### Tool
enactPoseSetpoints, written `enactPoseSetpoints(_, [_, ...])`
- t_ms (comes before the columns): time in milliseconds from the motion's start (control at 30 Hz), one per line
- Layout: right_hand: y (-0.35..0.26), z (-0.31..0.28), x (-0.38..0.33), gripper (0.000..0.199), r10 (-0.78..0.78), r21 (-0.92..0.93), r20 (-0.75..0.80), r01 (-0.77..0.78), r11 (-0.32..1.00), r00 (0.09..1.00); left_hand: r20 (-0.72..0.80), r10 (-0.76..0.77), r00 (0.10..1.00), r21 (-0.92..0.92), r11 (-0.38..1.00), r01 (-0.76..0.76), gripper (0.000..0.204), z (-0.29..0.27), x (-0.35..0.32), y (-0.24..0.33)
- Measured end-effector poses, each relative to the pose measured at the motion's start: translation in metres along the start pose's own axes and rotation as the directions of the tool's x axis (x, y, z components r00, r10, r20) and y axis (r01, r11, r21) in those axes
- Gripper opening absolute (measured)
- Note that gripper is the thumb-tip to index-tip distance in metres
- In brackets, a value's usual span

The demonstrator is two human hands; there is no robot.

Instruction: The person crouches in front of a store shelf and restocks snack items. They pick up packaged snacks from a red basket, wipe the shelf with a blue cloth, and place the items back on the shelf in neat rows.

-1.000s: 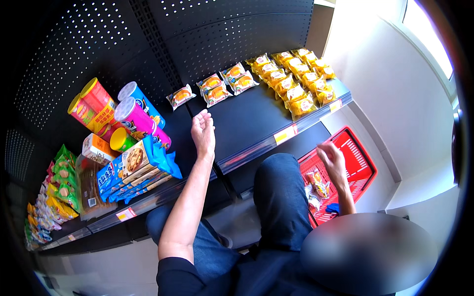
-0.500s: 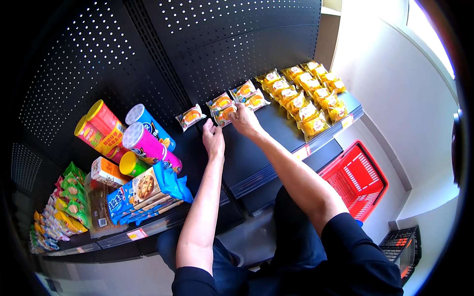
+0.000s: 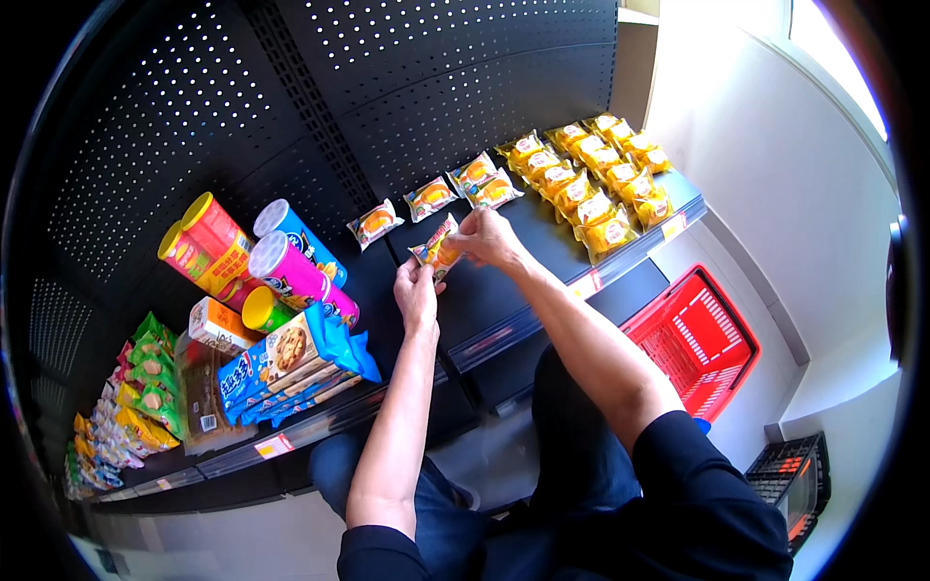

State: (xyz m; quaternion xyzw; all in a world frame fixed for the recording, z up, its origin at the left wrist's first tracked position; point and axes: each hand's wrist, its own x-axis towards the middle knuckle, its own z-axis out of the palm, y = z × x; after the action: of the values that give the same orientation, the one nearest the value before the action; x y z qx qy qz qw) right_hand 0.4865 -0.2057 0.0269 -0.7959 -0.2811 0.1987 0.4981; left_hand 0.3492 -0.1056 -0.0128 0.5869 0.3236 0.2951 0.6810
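Both my hands grip one small wrapped cake (image 3: 439, 246) above the black shelf (image 3: 523, 261), tilted up off its surface. My left hand (image 3: 418, 298) is closed on its lower left end, and my right hand (image 3: 490, 238) pinches the right side. Behind it, similar white-and-orange wrapped cakes lie along the shelf: a single one (image 3: 375, 224) at the left, another (image 3: 429, 198) in the middle, and a pair, of which the front cake (image 3: 494, 190) sits close behind my right hand. Part of the held wrapper is covered by my fingers.
Rows of yellow wrapped cakes (image 3: 591, 208) fill the shelf's right end. To the left stand chip canisters (image 3: 291, 266), blue cookie packs (image 3: 286, 368) and green snack bags (image 3: 153, 373). A red basket (image 3: 702, 339) is on the floor at right, near a black crate (image 3: 790, 489).
My hands have closed on the front cake of the middle pair and lifted it toward me, away from the one behind it. My left hand was open before.
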Motion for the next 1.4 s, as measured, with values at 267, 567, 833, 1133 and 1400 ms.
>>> enactPoseSetpoints(267, [-0.029,-0.073,-0.113,0.045,-0.274,-0.306,-0.182,0.21,0.928,0.944,0.282,0.064,0.957,-0.116,0.993,-0.033,0.035,0.026,-0.085,0.033])
enactPoseSetpoints(567, [0.074,-0.163,-0.246,0.035,-0.11,0.077,-0.468,0.164,0.983,0.877,0.459,0.117,0.881,-0.063,0.993,-0.099,0.029,0.049,-0.099,0.031])
enactPoseSetpoints(833, [0.196,-0.174,-0.327,0.028,0.282,-0.273,-0.398,-0.407,0.872,0.873,0.06,0.145,0.988,-0.029,0.989,-0.143,0.032,0.014,-0.038,0.01])
enactPoseSetpoints(1133, [0.009,-0.09,-0.174,0.026,-0.236,0.176,-0.205,0.273,0.946,0.95,-0.375,0.484,0.791,0.326,0.867,-0.376,0.045,-0.004,0.058,-0.007])
enactPoseSetpoints(1400, [-0.045,0.057,0.018,0.048,-0.206,0.432,0.03,0.173,0.885,0.978,-0.468,0.455,0.757,0.502,0.842,-0.196,0.047,0.002,0.101,0.006])
